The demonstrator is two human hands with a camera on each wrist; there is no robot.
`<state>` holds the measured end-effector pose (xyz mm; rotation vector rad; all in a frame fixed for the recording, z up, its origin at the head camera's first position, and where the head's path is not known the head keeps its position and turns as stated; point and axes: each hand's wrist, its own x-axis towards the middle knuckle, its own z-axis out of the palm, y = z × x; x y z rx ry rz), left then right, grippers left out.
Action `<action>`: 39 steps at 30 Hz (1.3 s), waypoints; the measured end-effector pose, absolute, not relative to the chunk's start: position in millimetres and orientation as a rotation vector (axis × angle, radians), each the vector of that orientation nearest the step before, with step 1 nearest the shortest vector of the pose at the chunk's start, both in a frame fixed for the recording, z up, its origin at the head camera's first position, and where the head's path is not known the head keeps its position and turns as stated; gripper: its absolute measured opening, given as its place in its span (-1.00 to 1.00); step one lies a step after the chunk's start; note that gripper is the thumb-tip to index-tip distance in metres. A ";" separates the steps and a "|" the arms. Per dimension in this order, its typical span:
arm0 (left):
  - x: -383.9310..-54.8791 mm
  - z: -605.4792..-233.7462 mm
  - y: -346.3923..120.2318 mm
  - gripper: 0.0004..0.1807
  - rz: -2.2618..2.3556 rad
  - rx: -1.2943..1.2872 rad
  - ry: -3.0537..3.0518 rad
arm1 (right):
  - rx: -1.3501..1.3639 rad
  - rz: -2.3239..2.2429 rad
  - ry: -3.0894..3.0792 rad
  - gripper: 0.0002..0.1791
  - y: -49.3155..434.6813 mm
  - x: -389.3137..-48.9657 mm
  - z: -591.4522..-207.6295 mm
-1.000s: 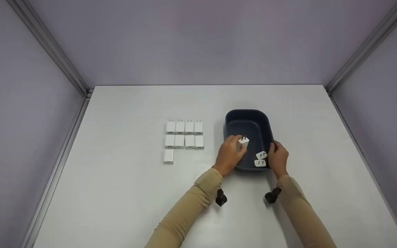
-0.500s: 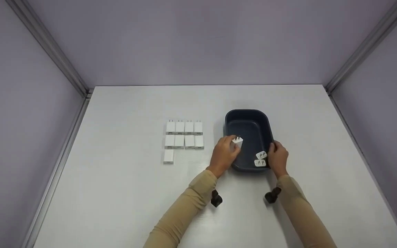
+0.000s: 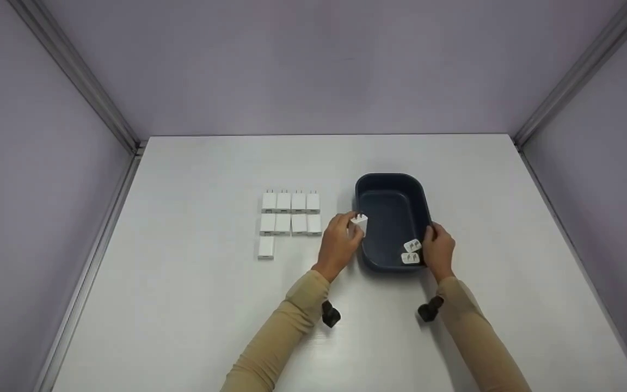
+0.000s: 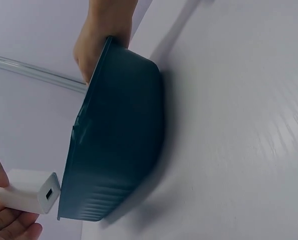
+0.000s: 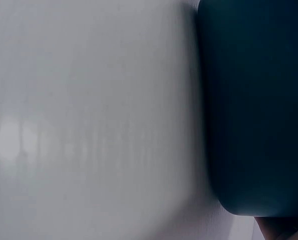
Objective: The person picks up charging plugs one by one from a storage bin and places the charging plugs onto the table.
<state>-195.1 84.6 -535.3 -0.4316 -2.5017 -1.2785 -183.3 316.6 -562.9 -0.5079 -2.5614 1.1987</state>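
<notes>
My left hand (image 3: 337, 246) pinches a white charger plug (image 3: 359, 224) between thumb and fingers, its two prongs pointing up, at the left rim of a dark blue plastic bin (image 3: 392, 215). In the left wrist view, the USB port shows on the lower end of this charger plug (image 4: 26, 192), close beside the bin's rim. With my right hand (image 3: 440, 251) I hold the bin's right wall near the front corner. Two more charger plugs lie inside; one of these plugs (image 3: 410, 258) has its prongs facing up. The right wrist view shows mostly the bin's outer wall (image 5: 259, 110).
Left of the bin, several white charger plugs (image 3: 290, 213) lie on the white table (image 3: 183, 305) in two close rows, with a single plug (image 3: 265, 247) in front at the left. Pale walls (image 3: 313, 71) enclose the table's back and sides.
My left hand has moved left with the charger plug, from over the bin's inside to its left rim. My right hand and the bin have stayed put.
</notes>
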 end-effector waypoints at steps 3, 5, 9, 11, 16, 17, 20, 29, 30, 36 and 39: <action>-195.4 -536.9 81.2 -0.71 -1.281 -0.424 -2.482 | -0.502 1.200 -2.555 -0.59 316.5 -183.4 -563.3; -195.9 -537.9 78.6 -0.72 -1.285 -0.409 -2.475 | -0.505 1.211 -2.556 -0.59 316.3 -183.5 -563.0; -196.0 -540.6 72.9 -0.72 -1.283 -0.370 -2.486 | -0.512 1.224 -2.561 -0.58 316.9 -183.9 -562.4; -195.4 -542.9 69.8 -0.73 -1.279 -0.354 -2.501 | -0.520 1.223 -2.562 -0.58 317.0 -184.0 -562.8; -193.8 -549.9 64.9 -0.73 -1.285 -0.340 -2.524 | -0.523 1.226 -2.556 -0.59 316.9 -184.7 -563.3; -193.5 -551.5 64.3 -0.73 -1.286 -0.340 -2.527 | -0.524 1.228 -2.555 -0.59 316.8 -184.8 -563.1; -191.8 -556.3 62.1 -0.74 -1.293 -0.335 -2.537 | -0.521 1.224 -2.560 -0.59 316.5 -184.2 -562.1; -185.6 -574.6 47.9 -0.71 -1.357 -0.258 -2.614 | -0.502 1.204 -2.557 -0.59 315.5 -182.3 -562.0; -185.0 -576.2 45.7 -0.71 -1.359 -0.251 -2.619 | -0.499 1.200 -2.558 -0.59 315.6 -182.4 -562.5; -182.1 -582.7 33.9 -0.70 -1.366 -0.208 -2.651 | -0.497 1.178 -2.562 -0.59 316.7 -183.2 -564.7; -181.9 -586.0 28.8 -0.71 -1.366 -0.197 -2.647 | -0.503 1.178 -2.559 -0.59 316.6 -184.2 -564.5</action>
